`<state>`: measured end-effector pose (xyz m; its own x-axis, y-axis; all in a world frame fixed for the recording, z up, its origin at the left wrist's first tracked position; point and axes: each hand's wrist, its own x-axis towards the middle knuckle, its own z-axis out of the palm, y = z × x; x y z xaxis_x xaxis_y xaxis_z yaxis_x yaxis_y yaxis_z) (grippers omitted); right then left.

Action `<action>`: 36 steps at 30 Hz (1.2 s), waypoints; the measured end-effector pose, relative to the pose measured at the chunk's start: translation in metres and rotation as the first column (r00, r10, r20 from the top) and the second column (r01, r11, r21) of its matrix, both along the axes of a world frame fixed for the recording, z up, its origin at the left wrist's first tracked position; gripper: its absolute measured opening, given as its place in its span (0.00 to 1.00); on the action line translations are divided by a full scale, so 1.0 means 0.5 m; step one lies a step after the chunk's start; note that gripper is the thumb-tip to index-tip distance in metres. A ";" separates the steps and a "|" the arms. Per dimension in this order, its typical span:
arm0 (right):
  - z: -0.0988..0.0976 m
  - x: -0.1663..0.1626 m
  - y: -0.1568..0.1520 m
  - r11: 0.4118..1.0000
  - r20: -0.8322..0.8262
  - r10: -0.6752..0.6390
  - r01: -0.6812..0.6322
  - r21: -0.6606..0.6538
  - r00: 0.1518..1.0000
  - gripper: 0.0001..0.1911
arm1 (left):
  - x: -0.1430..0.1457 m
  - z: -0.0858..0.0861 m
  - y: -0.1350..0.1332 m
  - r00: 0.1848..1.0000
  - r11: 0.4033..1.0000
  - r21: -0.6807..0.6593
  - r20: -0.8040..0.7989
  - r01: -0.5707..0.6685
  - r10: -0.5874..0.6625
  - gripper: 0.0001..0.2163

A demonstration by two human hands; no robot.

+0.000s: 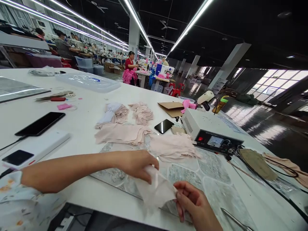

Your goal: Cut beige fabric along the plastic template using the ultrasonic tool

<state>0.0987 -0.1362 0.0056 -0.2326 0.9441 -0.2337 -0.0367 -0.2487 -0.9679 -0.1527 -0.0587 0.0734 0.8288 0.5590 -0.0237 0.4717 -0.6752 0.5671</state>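
Note:
A thin, pale pink fabric piece (156,192) is stretched between my two hands over the marbled grey board (214,192). My left hand (139,163) pinches its upper edge between thumb and fingers. At the lower right corner, my right hand (192,202) grips the cloth with thumb and fingertips. Just beyond lie a flat stack of pink fabric pieces (170,146) and another such stack (122,133). Crumpled pink pieces (141,113) sit behind them. A slim metal tool (235,219) rests on the board to the right of my right hand.
A white control box (211,128) with a dial stands at the right, its black cable (271,189) running along the table's right side. Phones (40,123) (164,126) and a white power bank (36,149) lie about. Behind are a plastic lid (89,81) and a person in red (130,67).

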 end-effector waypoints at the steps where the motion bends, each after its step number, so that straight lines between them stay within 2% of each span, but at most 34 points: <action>1: 0.001 -0.018 0.002 0.999 0.012 0.039 -0.039 0.000 0.999 0.20 | -0.027 -0.005 -0.011 0.999 0.999 0.025 -0.019 -0.031 0.031 0.10; 4: 0.000 -0.064 0.030 0.995 0.177 0.064 -0.077 0.070 0.982 0.20 | -0.093 -0.030 -0.024 0.979 0.979 0.040 -0.034 -0.200 0.201 0.02; 7: -0.001 -0.088 0.087 0.982 0.384 0.017 -0.088 0.169 0.923 0.17 | -0.122 -0.065 -0.005 0.956 0.955 0.064 -0.034 -0.288 0.291 0.06; 10: 0.003 -0.085 0.140 0.959 0.542 -0.035 -0.124 0.253 0.840 0.12 | -0.118 -0.099 0.022 0.940 0.935 0.117 -0.032 -0.335 0.341 0.05; 12: 0.007 -0.072 0.161 0.935 0.642 -0.122 -0.130 0.331 0.757 0.10 | -0.109 -0.117 0.032 0.935 0.924 0.166 -0.028 -0.345 0.354 0.06; 14: 0.010 -0.058 0.168 0.908 0.701 -0.214 -0.126 0.400 0.680 0.11 | -0.103 -0.127 0.035 0.936 0.916 0.212 -0.019 -0.339 0.351 0.07; 16: 0.011 -0.052 0.168 0.886 0.726 -0.252 -0.148 0.439 0.640 0.13 | -0.102 -0.133 0.037 0.940 0.912 0.247 -0.009 -0.328 0.341 0.06; 23: -0.006 -0.085 0.184 0.846 0.740 -0.179 -0.283 0.452 0.648 0.08 | -0.102 -0.142 0.063 0.940 0.906 0.262 0.014 -0.333 0.342 0.08; 27: 0.007 -0.077 0.187 0.849 0.716 -0.111 -0.308 0.429 0.689 0.08 | -0.099 -0.133 0.054 0.934 0.909 0.218 0.052 -0.356 0.354 0.08; 30: 0.030 -0.057 0.174 0.869 0.688 -0.017 -0.330 0.369 0.726 0.10 | -0.103 -0.110 0.029 0.930 0.915 0.165 0.085 -0.368 0.358 0.09; 33: 0.045 -0.041 0.163 0.903 0.620 0.129 -0.350 0.250 0.774 0.14 | -0.106 -0.086 0.005 0.928 0.928 0.064 0.101 -0.366 0.359 0.09; 36: 0.038 -0.043 0.170 0.923 0.579 0.201 -0.351 0.158 0.790 0.14 | -0.101 -0.074 0.000 0.922 0.922 -0.014 0.006 -0.386 0.386 0.08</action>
